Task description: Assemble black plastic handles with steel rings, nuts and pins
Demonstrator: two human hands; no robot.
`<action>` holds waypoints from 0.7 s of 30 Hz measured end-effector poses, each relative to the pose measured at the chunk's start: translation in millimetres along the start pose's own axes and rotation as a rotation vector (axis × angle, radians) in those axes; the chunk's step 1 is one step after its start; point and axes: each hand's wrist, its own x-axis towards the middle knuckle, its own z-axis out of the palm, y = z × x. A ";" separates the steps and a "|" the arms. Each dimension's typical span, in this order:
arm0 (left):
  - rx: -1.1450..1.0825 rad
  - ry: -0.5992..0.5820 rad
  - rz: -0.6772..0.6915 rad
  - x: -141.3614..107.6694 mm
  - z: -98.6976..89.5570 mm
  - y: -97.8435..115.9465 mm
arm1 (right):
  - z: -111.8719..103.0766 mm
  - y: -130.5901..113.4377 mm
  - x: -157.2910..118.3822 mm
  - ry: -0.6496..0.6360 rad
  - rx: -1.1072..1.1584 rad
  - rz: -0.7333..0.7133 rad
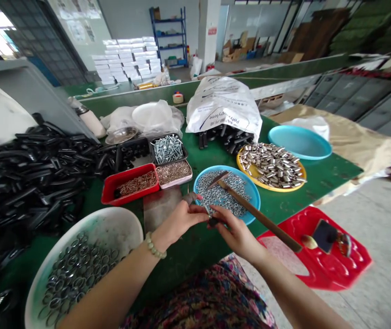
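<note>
My left hand (184, 217) and my right hand (232, 228) meet over the front rim of a blue tray (197, 171) of small metal nuts (212, 196). A thin silver screw (207, 210) shows at my left fingertips, its lower end close to a small black part (213, 222). My right fingers are closed round this black part; its exact shape is mostly hidden. Dark wrapping (190, 198) covers one finger of my left hand. A wooden-handled hammer (250, 208) lies across the tray, its head on the nuts.
At left are a heap of black plastic parts (27, 169) and a white basin (126, 219) of metal rings. Behind my hands stand a red bin (108, 189) and trays of screws (168, 148) and small rivet-like pieces (174, 172). A yellow tray (250, 176) holds metal sleeves. A red stool (349, 269) stands right.
</note>
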 end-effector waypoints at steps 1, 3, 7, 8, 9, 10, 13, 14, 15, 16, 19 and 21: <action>0.049 -0.050 0.017 9.1 5.1 -0.9 | -5.0 5.5 -2.4 0.025 0.005 0.008; 0.214 -0.119 0.095 32.0 12.4 -4.1 | -15.5 15.6 -6.4 0.112 0.053 0.010; 1.003 -0.159 0.385 84.6 20.8 -16.3 | -38.6 27.3 -12.0 0.442 0.274 0.037; 1.227 -0.199 0.441 94.5 22.4 -19.7 | -43.7 27.9 -13.1 0.495 0.313 0.043; 1.412 -0.250 0.484 101.9 23.8 -22.5 | -47.8 27.9 -14.1 0.526 0.337 0.048; 1.537 -0.298 0.515 106.6 24.9 -24.5 | -50.6 27.3 -15.1 0.539 0.351 0.057; 1.468 -0.224 0.546 106.2 25.8 -25.1 | -49.0 24.6 -18.2 0.510 0.382 0.084; 1.309 -0.138 0.518 102.4 25.4 -23.6 | -45.3 23.8 -18.6 0.483 0.401 0.094; 1.096 -0.049 0.464 97.2 24.9 -21.5 | -40.5 23.1 -18.6 0.452 0.422 0.106; 0.844 0.031 0.391 90.7 24.4 -19.1 | -35.0 22.3 -17.9 0.414 0.444 0.119; 0.071 0.173 0.135 65.9 24.2 -12.5 | -16.9 19.2 -12.1 0.274 0.474 0.148; -0.262 0.230 0.011 47.4 23.8 -9.9 | -6.3 16.2 -6.6 0.198 0.458 0.145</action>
